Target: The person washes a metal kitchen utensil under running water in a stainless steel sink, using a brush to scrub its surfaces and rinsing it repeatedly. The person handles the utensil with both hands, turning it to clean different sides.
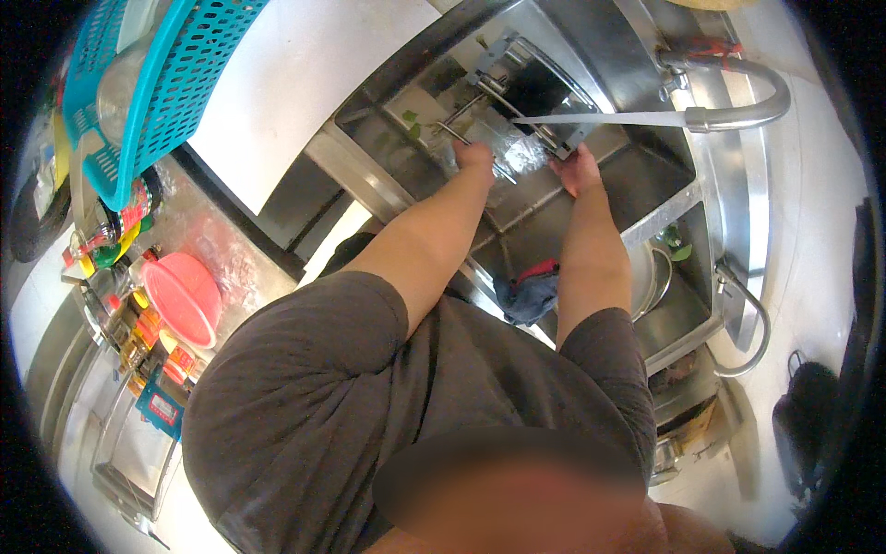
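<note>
A metal appliance with a frame and rods (513, 104) rests in the steel sink basin (526, 221). My left hand (474, 161) is closed around a thin metal bar (453, 133) that joins a rod of this appliance. At the frame's near end, my right hand (579, 170) grips its lower corner, with part of the fingers hidden beneath. A stream of water (609, 118) runs from the curved faucet (744, 118) onto the frame. Green leaf scraps (412, 128) lie in the basin to the left of the appliance.
A dark cloth with red (529, 294) hangs by the sink's front edge. Pale round dishes (647, 277) sit in the second basin, near another faucet (751, 305). Leftward are a turquoise basket (180, 90), a white board (277, 90), a pink basin (183, 298) and several bottles.
</note>
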The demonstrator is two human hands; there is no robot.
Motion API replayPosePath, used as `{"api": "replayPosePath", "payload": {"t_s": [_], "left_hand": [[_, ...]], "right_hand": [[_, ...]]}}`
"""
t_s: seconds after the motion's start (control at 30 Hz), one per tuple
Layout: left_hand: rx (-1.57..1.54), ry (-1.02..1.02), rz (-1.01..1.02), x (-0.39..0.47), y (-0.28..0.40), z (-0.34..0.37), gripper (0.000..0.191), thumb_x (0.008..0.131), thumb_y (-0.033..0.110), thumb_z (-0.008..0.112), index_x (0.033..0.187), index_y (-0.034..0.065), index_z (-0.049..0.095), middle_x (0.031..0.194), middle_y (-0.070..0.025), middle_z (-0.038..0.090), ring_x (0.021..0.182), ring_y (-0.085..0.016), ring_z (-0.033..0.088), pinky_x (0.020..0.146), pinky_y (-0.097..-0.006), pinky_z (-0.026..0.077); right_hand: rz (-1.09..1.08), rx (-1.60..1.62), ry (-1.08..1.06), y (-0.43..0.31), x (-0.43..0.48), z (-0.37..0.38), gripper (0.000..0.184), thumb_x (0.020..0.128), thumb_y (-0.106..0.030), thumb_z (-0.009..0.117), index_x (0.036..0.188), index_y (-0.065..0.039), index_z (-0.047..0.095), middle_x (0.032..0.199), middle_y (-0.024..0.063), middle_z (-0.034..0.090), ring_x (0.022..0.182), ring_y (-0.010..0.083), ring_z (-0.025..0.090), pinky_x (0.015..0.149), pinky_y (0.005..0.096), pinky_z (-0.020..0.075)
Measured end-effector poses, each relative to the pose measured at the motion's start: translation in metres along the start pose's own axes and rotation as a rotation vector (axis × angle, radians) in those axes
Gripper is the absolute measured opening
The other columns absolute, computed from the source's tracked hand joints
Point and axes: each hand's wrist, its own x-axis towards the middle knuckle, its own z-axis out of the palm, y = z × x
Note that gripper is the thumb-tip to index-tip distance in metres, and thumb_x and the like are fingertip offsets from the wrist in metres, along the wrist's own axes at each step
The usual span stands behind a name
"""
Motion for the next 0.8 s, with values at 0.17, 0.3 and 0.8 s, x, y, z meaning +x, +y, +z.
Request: {"api": "replayPosePath", "payload": {"t_s": [0.17, 0.3, 0.8], "left_hand": [[-0.032, -0.046, 0.032, -0.011, -0.003, -0.012, 0.045, 0.080, 0.048, 0.048, 0.099, 0.0100, 0.063, 0.106, -0.0113, 0.060, 0.097, -0.025, 0.055, 0.079, -0.0359, 0.042], [0.019, -0.044, 0.002, 0.008, 0.007, 0.006, 0.044, 0.082, 0.046, 0.045, 0.101, 0.0102, 0.061, 0.107, -0.0110, 0.059, 0.098, -0.024, 0.053, 0.079, -0.0360, 0.041], [-0.011, -0.136, 0.074, -0.032, -0.010, -0.040, 0.040, 0.085, 0.043, 0.040, 0.106, 0.0132, 0.056, 0.099, -0.0058, 0.058, 0.089, -0.022, 0.051, 0.079, -0.0350, 0.039]], "right_hand": [[0.004, 0.103, 0.049, 0.004, 0.007, -0.014, 0.027, 0.092, -0.021, 0.037, 0.113, -0.009, 0.051, 0.115, 0.0048, 0.055, 0.104, 0.0231, 0.051, 0.091, 0.0429, 0.0377], [-0.210, 0.102, -0.010, 0.019, 0.005, -0.004, 0.026, 0.092, -0.023, 0.040, 0.112, -0.012, 0.052, 0.114, 0.0045, 0.055, 0.104, 0.0236, 0.050, 0.090, 0.0432, 0.0367], [-0.244, 0.151, 0.001, 0.026, 0.005, -0.010, 0.028, 0.089, -0.030, 0.046, 0.110, -0.012, 0.052, 0.110, 0.0041, 0.056, 0.102, 0.0245, 0.050, 0.088, 0.0467, 0.0362]]}}
